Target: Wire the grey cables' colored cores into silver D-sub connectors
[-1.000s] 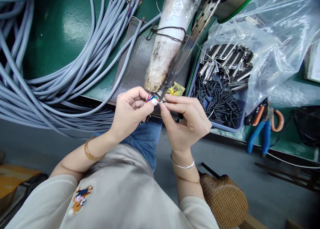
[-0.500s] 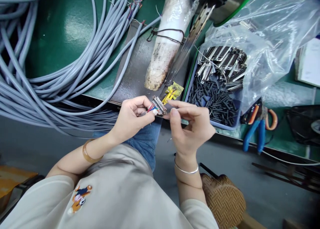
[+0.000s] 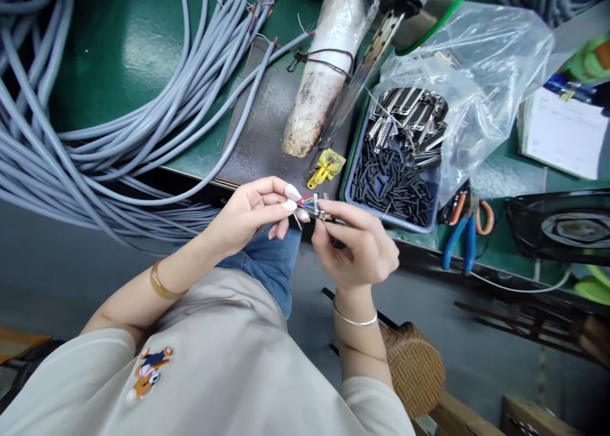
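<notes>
A metal multi-pin connector (image 3: pixel 318 205) with thin coloured wires (image 3: pixel 306 201) at its left side is held up between my hands, just off the bench's front edge. My left hand (image 3: pixel 255 210) pinches the wires between thumb and fingers. On the connector's other side, my right hand (image 3: pixel 359 242) is closed on it with thumb and forefinger; part of the connector is hidden behind those fingers. Just beyond lies a yellow clip-like piece (image 3: pixel 325 170) on a dark plate (image 3: pixel 252 150).
A blue bin (image 3: pixel 424 228) holds metal connectors and short black tubes. Blue-handled pliers (image 3: pixel 460 239) stand beside it. Bundled grey cables (image 3: pixel 157 131) cover the left side. A wrapped white cylinder (image 3: pixel 317 96) and a soldering-iron-like tool (image 3: pixel 362 70) lie behind. A woven-top stool (image 3: pixel 414 369) is below.
The connector has turned in my hands and tilted away from its earlier angle. My right fingers have moved left and closed on it, while my left fingers have shifted along the wires.
</notes>
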{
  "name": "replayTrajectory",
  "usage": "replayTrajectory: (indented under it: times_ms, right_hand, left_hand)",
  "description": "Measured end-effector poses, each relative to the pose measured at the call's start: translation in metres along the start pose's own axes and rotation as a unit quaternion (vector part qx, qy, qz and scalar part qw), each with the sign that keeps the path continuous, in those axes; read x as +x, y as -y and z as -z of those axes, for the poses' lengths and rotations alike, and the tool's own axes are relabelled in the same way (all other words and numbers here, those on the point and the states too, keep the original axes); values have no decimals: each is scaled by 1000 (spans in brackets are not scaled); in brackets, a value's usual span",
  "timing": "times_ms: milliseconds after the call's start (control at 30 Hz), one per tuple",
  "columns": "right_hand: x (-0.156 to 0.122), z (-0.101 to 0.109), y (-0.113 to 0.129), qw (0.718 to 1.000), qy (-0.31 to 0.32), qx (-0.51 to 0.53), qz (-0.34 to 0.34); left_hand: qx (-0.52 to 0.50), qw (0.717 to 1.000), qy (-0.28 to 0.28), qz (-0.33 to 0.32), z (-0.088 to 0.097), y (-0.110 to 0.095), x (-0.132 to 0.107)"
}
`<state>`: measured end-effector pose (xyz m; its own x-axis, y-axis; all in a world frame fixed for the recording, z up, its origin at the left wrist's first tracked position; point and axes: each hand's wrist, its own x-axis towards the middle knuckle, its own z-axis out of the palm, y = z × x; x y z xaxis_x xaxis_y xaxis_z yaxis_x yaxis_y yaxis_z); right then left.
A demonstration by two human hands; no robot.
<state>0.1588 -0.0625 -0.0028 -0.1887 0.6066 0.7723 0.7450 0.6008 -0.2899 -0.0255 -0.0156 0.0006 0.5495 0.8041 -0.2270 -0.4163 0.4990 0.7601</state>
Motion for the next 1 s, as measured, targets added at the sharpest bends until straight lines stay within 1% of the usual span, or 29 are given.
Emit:
replayTrajectory:
  times_ms: [33,67,100,133,167,200,233,267,300,333,400,467,500,567,633,733,800,833,900,1000]
  right_hand:
    - [-5,-3,-1,999,-11,-16,29]
    - [-10,-6,-1,999,-14,-19,37]
    - [-14,-7,0,1000,-10,-7,22]
    - [-16,-8,1,1000,-2,17,-20]
    - [-16,-7,3,995,5,54,-81]
    - [-15,-4,6,984,6,97,-149]
    - [-13,0,8,967,-5,138,-213]
    - [-9,4,11,949,-25,170,-263]
    - [-5,9,13,938,-54,184,-288]
    - [0,14,15,935,-86,183,-290]
    - [8,21,18,943,-153,158,-252]
    - [12,23,20,950,-187,121,-220]
    - [13,23,21,952,-187,104,-217]
    - [10,21,23,960,-150,65,-228]
    - [5,17,26,972,-96,15,-214]
    - [-2,9,28,991,-16,-51,-121]
    - [-4,1,26,996,16,-67,-63]
    - [-5,-3,24,996,17,-72,-49]
    - [-7,-11,21,996,-5,-78,-44]
    - [-8,-21,18,994,-40,-67,-82]
  left_hand:
    - [-19,1000,7,12,2,-2,0]
    - [-34,999,13,22,3,-3,0]
    - [-46,998,17,30,5,-4,-1]
    - [-53,998,18,34,6,-4,-2]
    - [-55,998,17,34,6,-3,-2]
    - [-52,998,14,30,6,-2,-3]
    - [-45,999,10,24,6,0,-4]
    - [-34,999,3,16,6,2,-4]
    - [-21,1000,-4,5,5,4,-5]
    - [-4,1000,-13,-7,5,6,-5]
    - [32,998,-38,-31,3,10,-5]
    - [70,993,-70,-59,0,11,-6]
    - [86,990,-85,-77,-1,11,-6]
    - [115,980,-111,-116,-4,11,-7]
    - [140,971,-129,-144,-7,10,-7]
    - [160,966,-134,-152,-9,10,-6]
    - [158,967,-129,-151,-8,10,-5]
    - [155,969,-125,-147,-7,10,-4]
    - [149,972,-117,-137,-6,11,-2]
    - [150,972,-120,-137,-3,12,2]
